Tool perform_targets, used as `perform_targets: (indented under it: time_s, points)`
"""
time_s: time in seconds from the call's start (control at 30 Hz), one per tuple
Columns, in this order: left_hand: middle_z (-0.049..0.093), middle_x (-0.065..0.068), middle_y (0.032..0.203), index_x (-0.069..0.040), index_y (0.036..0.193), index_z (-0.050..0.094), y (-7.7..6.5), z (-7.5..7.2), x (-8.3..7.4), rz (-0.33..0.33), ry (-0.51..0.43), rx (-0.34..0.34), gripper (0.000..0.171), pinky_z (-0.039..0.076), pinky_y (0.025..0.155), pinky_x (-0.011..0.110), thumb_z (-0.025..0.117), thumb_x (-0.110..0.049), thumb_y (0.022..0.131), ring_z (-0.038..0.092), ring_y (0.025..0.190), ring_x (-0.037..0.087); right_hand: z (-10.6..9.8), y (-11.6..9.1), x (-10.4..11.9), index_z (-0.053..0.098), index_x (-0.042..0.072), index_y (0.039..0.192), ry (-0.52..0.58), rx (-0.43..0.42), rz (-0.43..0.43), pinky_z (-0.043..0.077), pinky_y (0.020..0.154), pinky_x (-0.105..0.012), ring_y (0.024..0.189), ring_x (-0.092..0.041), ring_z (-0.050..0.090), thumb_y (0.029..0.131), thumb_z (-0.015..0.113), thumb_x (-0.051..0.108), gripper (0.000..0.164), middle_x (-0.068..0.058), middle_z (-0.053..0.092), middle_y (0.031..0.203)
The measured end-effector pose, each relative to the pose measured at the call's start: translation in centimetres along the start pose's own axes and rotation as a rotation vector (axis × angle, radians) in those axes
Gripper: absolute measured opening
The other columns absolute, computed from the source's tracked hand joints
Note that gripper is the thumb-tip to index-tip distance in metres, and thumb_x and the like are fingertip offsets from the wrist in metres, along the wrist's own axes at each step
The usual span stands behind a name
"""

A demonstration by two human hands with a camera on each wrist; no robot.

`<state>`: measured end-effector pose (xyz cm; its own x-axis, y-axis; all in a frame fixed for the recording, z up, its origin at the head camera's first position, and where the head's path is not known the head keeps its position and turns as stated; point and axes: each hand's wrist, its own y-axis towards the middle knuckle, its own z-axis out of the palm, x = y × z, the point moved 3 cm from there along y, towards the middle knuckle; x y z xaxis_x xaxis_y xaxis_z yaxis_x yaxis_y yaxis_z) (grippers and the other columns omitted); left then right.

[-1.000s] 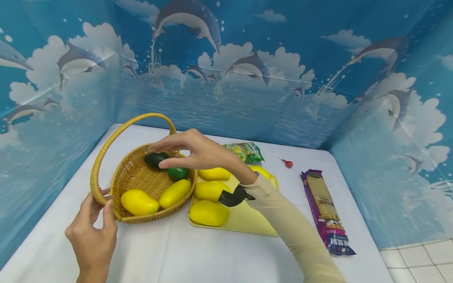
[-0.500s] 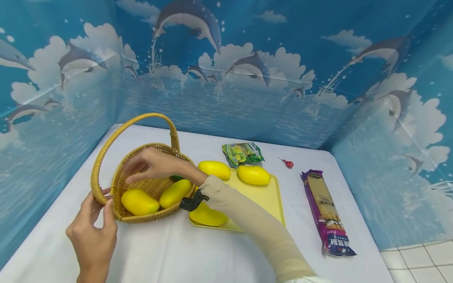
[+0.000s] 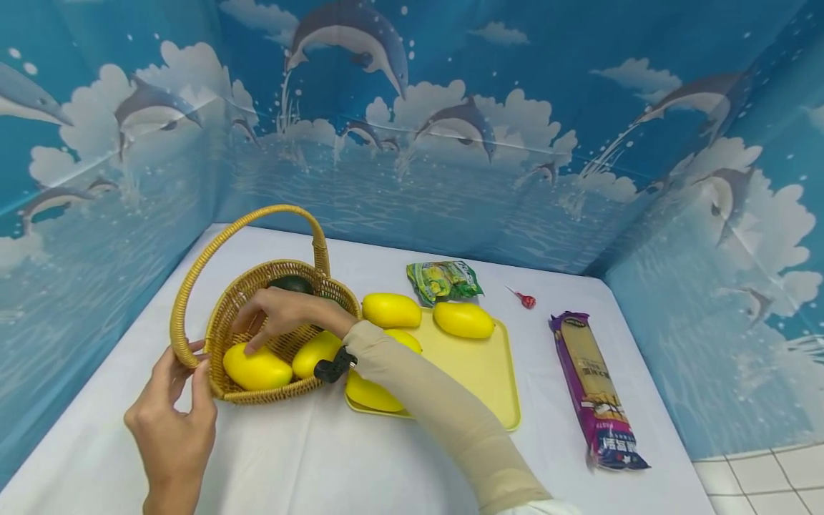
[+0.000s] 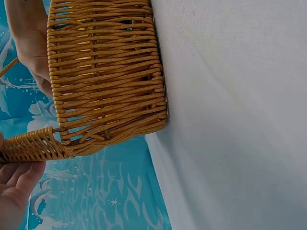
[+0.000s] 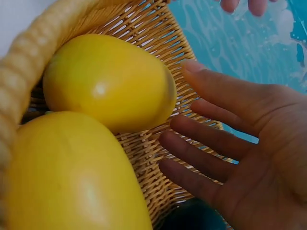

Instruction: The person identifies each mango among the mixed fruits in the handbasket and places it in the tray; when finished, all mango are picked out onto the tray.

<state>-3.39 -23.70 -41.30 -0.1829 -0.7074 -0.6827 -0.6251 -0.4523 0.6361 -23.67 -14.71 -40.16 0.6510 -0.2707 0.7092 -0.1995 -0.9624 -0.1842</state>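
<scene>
My left hand (image 3: 170,415) pinches the lower end of the handle (image 3: 180,315) of a yellow wicker basket (image 3: 257,395), thumb in front and fingers behind. Inside the basket lie two yellow mangoes: one at the front left (image 3: 260,372) and one at the front right (image 3: 315,352). A dark green, avocado-like fruit (image 3: 292,284) sits at the back; a second green fruit is mostly hidden behind the right arm. My right hand (image 3: 283,311) reaches into the basket. In the right wrist view its fingers (image 5: 201,155) are spread beside the end of the front-left mango (image 5: 110,81), not gripping it.
Right of the basket, a pale yellow tray (image 3: 476,372) bears several mangoes, partly covered by the right sleeve. Behind it lies a green snack bag (image 3: 444,280). A red lollipop (image 3: 528,301) and a purple pasta packet (image 3: 595,390) lie farther right. Dolphin-print curtains (image 3: 399,186) surround the white table.
My right hand has moved left and down from above the green fruits to the front-left mango. My left hand has stayed at the handle.
</scene>
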Motion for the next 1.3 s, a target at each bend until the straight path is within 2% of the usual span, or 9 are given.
perform_targets:
  time_s: [0.13,0.43,0.73,1.0,1.3]
  points:
    - [0.074,0.027,0.126,0.012,0.137,0.063,0.0,0.0,0.1,-0.006,0.007,-0.008,0.040,0.050,0.103,0.009,0.072,0.005,0.099,0.057,0.120,-0.017,0.5,0.7,-0.8,0.067,0.001,0.144,0.062,0.038,0.031,0.054,0.094,-0.009,0.121,-0.018,0.070,0.095,0.086,0.019,0.056,-0.011,0.071,0.142]
    - [0.074,0.027,0.127,0.012,0.138,0.063,0.0,0.0,0.0,-0.015,0.016,0.006,0.040,0.049,0.104,0.009,0.072,0.003,0.099,0.056,0.121,-0.018,1.0,1.4,-1.2,0.067,0.005,0.145,0.081,0.103,0.036,0.053,0.097,-0.009,0.115,-0.004,0.065,0.093,0.088,0.019,0.059,-0.004,0.072,0.138]
    - [0.074,0.028,0.126,0.013,0.137,0.063,0.1,-0.1,-0.1,-0.009,0.013,0.008,0.040,0.049,0.103,0.008,0.072,0.003,0.099,0.056,0.120,-0.019,1.0,1.7,-0.8,0.067,0.007,0.147,0.021,0.124,0.035,0.052,0.097,-0.009,0.116,-0.002,0.062,0.091,0.090,0.022,0.063,0.000,0.070,0.139]
    - [0.075,0.026,0.124,0.012,0.136,0.064,0.1,0.0,-0.2,-0.021,0.013,-0.008,0.040,0.050,0.102,0.008,0.073,0.006,0.098,0.057,0.118,-0.018,1.3,2.1,-0.1,0.057,0.008,0.157,0.017,0.166,0.053,0.051,0.099,-0.008,0.125,0.000,0.059,0.090,0.089,0.013,0.074,0.000,0.062,0.154]
    - [0.076,0.025,0.123,0.011,0.136,0.065,0.1,0.1,-0.2,-0.018,0.008,-0.021,0.041,0.050,0.101,0.008,0.074,0.009,0.096,0.058,0.116,-0.017,0.9,1.8,0.2,0.057,0.012,0.157,0.001,0.163,0.081,0.049,0.096,-0.005,0.125,0.001,0.056,0.090,0.089,0.011,0.074,0.004,0.061,0.154]
